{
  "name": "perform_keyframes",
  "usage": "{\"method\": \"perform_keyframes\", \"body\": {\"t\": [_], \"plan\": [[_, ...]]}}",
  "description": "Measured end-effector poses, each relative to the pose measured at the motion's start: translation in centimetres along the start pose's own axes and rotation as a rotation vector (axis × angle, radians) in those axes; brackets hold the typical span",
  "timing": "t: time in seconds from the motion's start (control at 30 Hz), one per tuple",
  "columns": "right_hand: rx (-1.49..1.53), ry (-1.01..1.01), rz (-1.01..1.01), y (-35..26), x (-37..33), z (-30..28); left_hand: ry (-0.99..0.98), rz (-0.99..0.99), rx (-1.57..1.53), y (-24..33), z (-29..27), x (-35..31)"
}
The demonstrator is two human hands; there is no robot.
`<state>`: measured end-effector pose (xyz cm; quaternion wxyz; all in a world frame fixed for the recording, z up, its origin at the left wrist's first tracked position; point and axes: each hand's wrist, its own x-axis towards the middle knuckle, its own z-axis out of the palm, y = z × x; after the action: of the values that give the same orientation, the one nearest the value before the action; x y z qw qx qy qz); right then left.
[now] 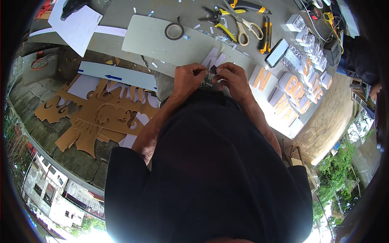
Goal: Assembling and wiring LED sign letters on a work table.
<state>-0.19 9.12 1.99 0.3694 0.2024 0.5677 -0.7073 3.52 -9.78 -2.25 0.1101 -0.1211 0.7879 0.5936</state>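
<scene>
My right hand (pixel 233 79) is closed in a pinch on a small piece of black tape (pixel 214 69) close to my body, at the table's near edge. Facing it, my left hand (pixel 188 79) has its thumb and fingertips pressed together; what they grip is too small to make out. Thin pale wires (pixel 207 81) hang between the two hands. Just beyond the fingertips lies a white cut-out piece (pixel 213 56) with narrow arms. A roll of black tape (pixel 174 31) rests on a pale board (pixel 142 38) to the far left of my hands.
Beyond my hands lie scissors (pixel 243 32), pliers (pixel 210 15) and a yellow-black utility knife (pixel 266 35). A phone (pixel 277 52) and several block letters (pixel 260 77) cover the right side. Brown cut-out sheets (pixel 107 109) lie lower left. Another person (pixel 360 56) is at the right edge.
</scene>
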Motion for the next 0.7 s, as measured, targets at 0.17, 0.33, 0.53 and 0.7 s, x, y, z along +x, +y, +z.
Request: {"method": "perform_keyframes", "body": {"t": [0.17, 0.33, 0.53, 0.7], "plan": [[-0.065, 0.024, 0.023, 2.0, 1.6, -0.5, 0.011, -0.065, -0.055, 0.0, 0.2, 0.0], [-0.047, 0.015, 0.029, 2.1, 2.1, 0.0, 0.052, -0.087, -0.087, -0.1, -0.1, -0.5], [-0.048, -0.011, 0.106, 1.5, 2.4, 0.4, 0.116, -0.105, -0.097, -0.2, -0.4, -1.0], [-0.068, 0.010, 0.133, 0.7, 2.9, 1.4, 0.148, -0.111, -0.075, -0.8, -0.7, -1.2]]}}
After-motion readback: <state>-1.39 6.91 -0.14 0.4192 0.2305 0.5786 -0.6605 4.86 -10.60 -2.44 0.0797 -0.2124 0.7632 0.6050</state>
